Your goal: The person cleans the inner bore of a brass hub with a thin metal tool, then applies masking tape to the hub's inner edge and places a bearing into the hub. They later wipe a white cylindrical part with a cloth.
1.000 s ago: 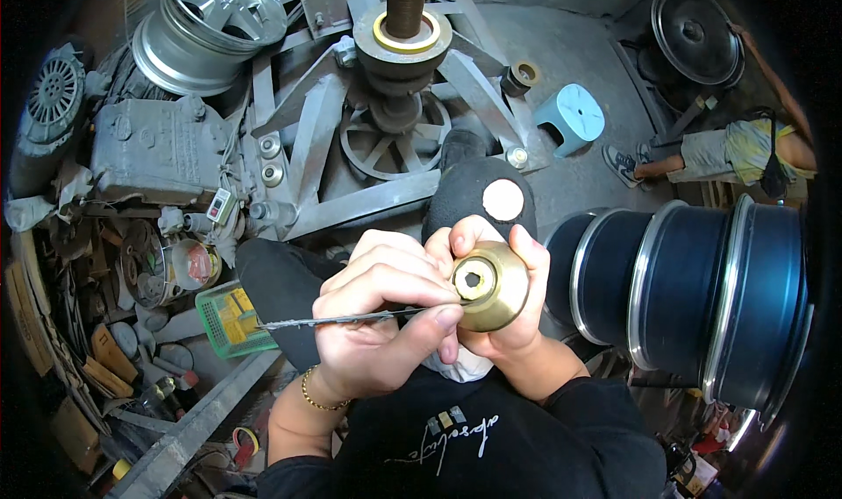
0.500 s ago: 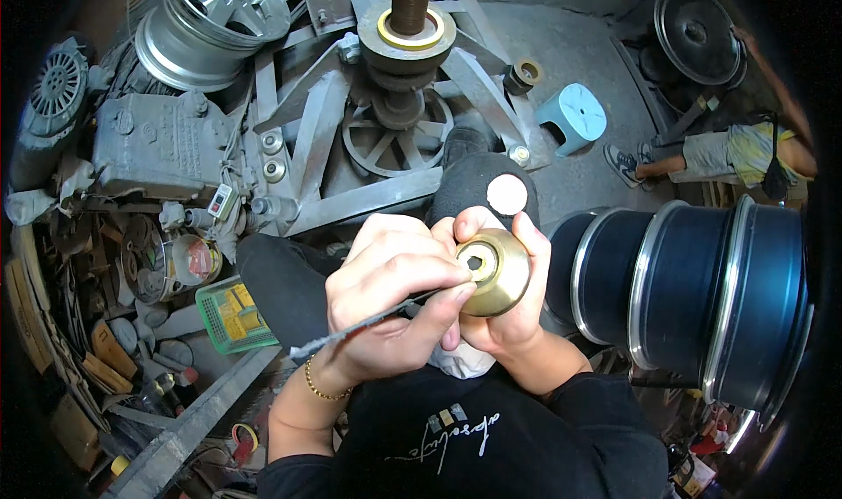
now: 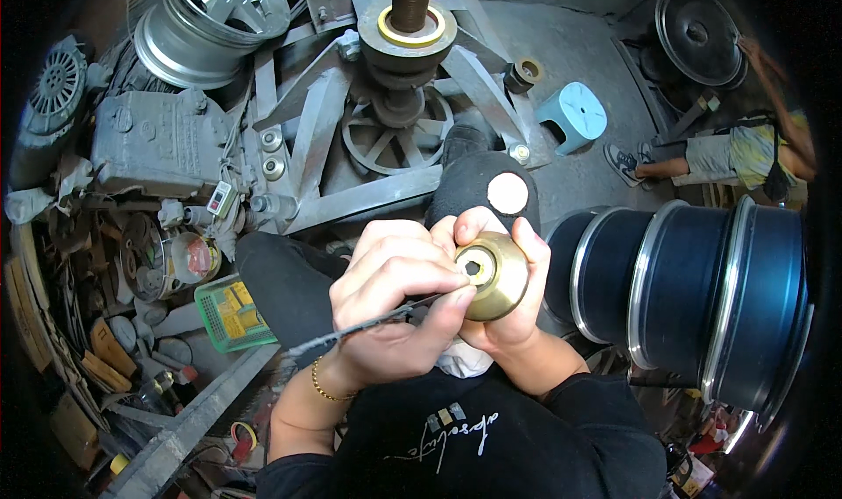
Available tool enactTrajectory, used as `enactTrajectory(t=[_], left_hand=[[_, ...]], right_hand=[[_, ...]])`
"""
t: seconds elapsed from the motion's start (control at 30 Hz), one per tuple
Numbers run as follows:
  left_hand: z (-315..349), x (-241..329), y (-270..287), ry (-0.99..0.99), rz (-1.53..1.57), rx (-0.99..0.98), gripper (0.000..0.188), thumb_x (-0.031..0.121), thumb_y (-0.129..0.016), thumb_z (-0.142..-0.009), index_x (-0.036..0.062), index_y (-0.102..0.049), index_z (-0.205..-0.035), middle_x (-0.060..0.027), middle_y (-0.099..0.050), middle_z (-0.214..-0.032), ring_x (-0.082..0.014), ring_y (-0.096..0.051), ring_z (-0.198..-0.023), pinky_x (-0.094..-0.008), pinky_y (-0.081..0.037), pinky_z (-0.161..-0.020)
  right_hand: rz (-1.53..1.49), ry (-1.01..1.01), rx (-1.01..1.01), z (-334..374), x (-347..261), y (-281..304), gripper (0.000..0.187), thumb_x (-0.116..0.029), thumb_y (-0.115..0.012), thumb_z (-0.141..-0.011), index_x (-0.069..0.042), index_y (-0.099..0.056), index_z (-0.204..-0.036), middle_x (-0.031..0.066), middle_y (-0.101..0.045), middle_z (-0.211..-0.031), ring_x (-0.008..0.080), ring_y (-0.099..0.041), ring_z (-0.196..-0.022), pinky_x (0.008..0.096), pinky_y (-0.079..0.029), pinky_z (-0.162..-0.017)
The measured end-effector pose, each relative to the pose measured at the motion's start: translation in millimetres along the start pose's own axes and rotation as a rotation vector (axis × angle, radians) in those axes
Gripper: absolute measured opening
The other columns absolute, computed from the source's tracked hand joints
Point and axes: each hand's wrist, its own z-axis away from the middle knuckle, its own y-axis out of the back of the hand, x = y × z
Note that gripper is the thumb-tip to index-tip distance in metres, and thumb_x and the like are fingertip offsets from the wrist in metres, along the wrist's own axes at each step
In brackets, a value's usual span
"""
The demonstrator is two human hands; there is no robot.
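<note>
My right hand (image 3: pixel 517 325) is wrapped around a rounded, brass-coloured metal cone (image 3: pixel 503 281) from below and from the right. In the cone's pale centre is a dark hexagonal hole. My left hand (image 3: pixel 393 280), with a gold bracelet at its wrist, pinches a thin grey strip with frayed edges (image 3: pixel 346 331), perhaps abrasive cloth. Its thumb and fingertips press the strip's end against the cone's face beside the hole. The strip's other end hangs free past the wrist. A crumpled white cloth (image 3: pixel 465 360) shows under the hands.
Ahead stands a metal frame with a threaded vertical shaft (image 3: pixel 410 8). Dark blue wheel rims (image 3: pixel 684 297) are lined up at right. A light-blue stool (image 3: pixel 579 113) is farther off, near another person (image 3: pixel 728 153). At left are a green basket (image 3: pixel 215 324) and a silver wheel (image 3: pixel 189 47).
My left hand and the strip have shifted slightly to the right; the cone has turned or tilted a little. At far right, the other person's arm has moved.
</note>
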Motion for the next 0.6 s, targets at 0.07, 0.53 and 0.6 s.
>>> enactTrajectory(t=[0.07,0.53,0.6], left_hand=[[0,-2,-1,-0.035,-0.018,0.005,0.020,-0.003,-0.078,-0.072,0.0035,-0.069,-0.089,-0.0083,-0.069,-0.087,-0.0259,-0.065,-0.084,-0.0360,-0.052,-0.081],[7,-1,3,0.055,0.219,0.124,0.014,-0.001,-0.076,-0.075,0.0018,-0.068,-0.086,-0.0109,-0.071,-0.087,-0.0275,-0.066,-0.087,-0.0367,-0.052,-0.084],[5,1,6,0.017,0.173,0.086,0.015,-0.001,-0.076,-0.075,0.0019,-0.068,-0.087,-0.0106,-0.072,-0.087,-0.0280,-0.066,-0.090,-0.0368,-0.052,-0.085]], right_hand=[[-0.004,0.001,-0.032,-1,0,2,0.053,-0.054,-0.032,-0.102,-0.005,-0.053,-0.100,0.0158,-0.056,-0.099,0.0237,-0.054,-0.096,0.0370,-0.043,-0.091],[-0.149,-0.115,0.024,-5,-7,-4,0.036,-0.044,-0.039,-0.105,-0.010,-0.048,-0.114,0.0187,-0.062,-0.095,0.0263,-0.062,-0.086,0.0355,-0.053,-0.081],[-0.165,-0.094,0.024,-5,-6,-4,0.039,-0.047,-0.037,-0.106,-0.011,-0.047,-0.115,0.0191,-0.061,-0.099,0.0264,-0.062,-0.087,0.0362,-0.053,-0.082]])
